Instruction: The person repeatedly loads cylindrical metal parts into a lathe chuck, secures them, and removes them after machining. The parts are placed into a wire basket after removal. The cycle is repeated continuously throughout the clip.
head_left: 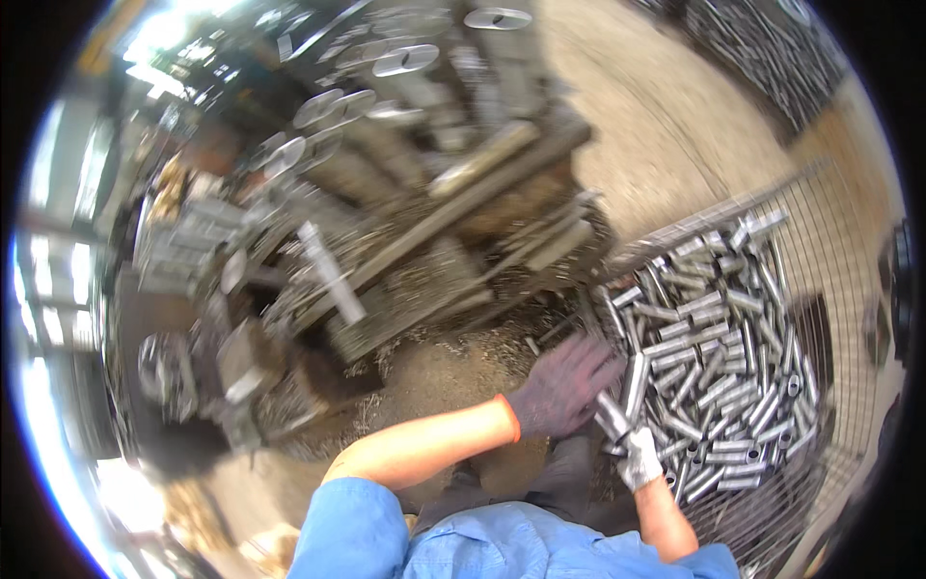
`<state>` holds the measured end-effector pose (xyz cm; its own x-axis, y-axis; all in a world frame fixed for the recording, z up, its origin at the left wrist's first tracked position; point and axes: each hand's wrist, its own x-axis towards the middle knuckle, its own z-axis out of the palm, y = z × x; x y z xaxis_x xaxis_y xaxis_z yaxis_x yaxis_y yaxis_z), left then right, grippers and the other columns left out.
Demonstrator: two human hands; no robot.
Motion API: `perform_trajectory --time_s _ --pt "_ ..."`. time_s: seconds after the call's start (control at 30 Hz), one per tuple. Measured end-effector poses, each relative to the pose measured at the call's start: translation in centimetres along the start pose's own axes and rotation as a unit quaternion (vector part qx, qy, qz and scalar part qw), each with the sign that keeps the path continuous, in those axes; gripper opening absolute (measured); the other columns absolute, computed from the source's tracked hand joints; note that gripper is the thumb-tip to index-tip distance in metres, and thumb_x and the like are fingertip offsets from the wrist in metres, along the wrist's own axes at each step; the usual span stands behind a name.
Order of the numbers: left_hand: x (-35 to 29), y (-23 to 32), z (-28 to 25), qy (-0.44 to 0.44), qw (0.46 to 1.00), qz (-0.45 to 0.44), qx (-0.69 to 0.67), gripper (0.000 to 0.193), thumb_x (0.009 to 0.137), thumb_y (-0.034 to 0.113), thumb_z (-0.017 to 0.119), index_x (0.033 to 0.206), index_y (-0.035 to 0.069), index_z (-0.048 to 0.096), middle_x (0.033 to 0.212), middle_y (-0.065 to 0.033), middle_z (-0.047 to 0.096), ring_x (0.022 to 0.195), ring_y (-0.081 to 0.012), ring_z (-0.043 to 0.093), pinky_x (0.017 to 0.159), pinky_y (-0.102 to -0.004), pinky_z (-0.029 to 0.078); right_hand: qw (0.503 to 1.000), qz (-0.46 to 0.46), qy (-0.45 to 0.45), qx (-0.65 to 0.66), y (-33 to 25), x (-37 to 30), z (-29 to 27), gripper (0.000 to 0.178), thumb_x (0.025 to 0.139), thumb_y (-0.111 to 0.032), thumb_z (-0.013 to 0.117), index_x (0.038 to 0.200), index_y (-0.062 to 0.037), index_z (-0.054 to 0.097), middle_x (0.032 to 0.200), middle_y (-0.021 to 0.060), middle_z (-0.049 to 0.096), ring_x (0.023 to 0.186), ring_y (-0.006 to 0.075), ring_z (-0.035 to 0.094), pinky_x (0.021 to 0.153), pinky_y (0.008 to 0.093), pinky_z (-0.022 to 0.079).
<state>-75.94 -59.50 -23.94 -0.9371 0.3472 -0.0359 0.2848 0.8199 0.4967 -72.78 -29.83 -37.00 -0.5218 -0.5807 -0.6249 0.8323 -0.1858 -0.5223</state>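
My left hand [567, 388], in a dark glove with an orange cuff, reaches to the right at the near edge of the metal tube pile. Its fingers look stretched out, though motion smears them, and nothing shows in them. Close beside its fingertips, my right hand [639, 459], in a pale grey glove, is closed on a short metal tube [612, 417]. Its finger ends are partly hidden. Another shiny tube [637, 386] leans upright just beyond the two hands. Many similar cut tubes [719, 362] lie jumbled in a wire mesh basket [841, 386] at the right.
A workbench [453, 227] ahead to the left carries large upright metal cylinders [405, 63] and bars, all blurred. Metal shavings [424, 357] litter the floor below it. A second bin of thin metal pieces [762, 58] stands at the far right.
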Motion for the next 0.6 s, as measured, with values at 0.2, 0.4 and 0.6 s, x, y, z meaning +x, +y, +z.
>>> perform_trajectory --time_s 0.2,0.4,0.6 --pt "-32.8 1.4 0.4 0.095 0.978 -0.181 0.041 0.080 0.071 0.031 0.090 0.143 0.013 0.059 0.150 -0.0162 0.057 0.142 -0.0368 0.053 0.119 -0.0505 0.044 0.987 0.086 -0.079 -0.114 11.2 -4.7 22.0 0.053 0.080 0.002 0.071 0.131 0.0088 0.059 0.111 0.0180 0.073 0.082 0.0207 0.074 0.064 0.0312 0.064" --pt "-59.1 5.5 -4.5 0.176 0.822 -0.534 -0.096 0.064 0.078 0.030 0.090 0.133 0.013 0.064 0.128 -0.0122 0.071 0.118 -0.0327 0.070 0.099 -0.0468 0.058 0.875 0.063 -0.276 -0.394 17.7 -8.8 43.7 0.068 0.076 -0.016 0.095 0.132 -0.0026 0.059 0.108 0.0062 0.070 0.096 0.0163 0.069 0.082 0.0340 0.061" --pt "-73.0 -1.3 -9.6 0.603 0.609 -0.427 -0.288 0.056 0.083 0.021 0.091 0.128 0.004 0.064 0.119 -0.0090 0.074 0.110 -0.0195 0.071 0.096 -0.0363 0.058 0.761 -0.076 -0.381 -0.519 19.6 -7.3 62.5 0.059 0.074 -0.017 0.092 0.127 -0.0074 0.067 0.114 0.0075 0.073 0.103 0.0182 0.071 0.094 0.0366 0.059"
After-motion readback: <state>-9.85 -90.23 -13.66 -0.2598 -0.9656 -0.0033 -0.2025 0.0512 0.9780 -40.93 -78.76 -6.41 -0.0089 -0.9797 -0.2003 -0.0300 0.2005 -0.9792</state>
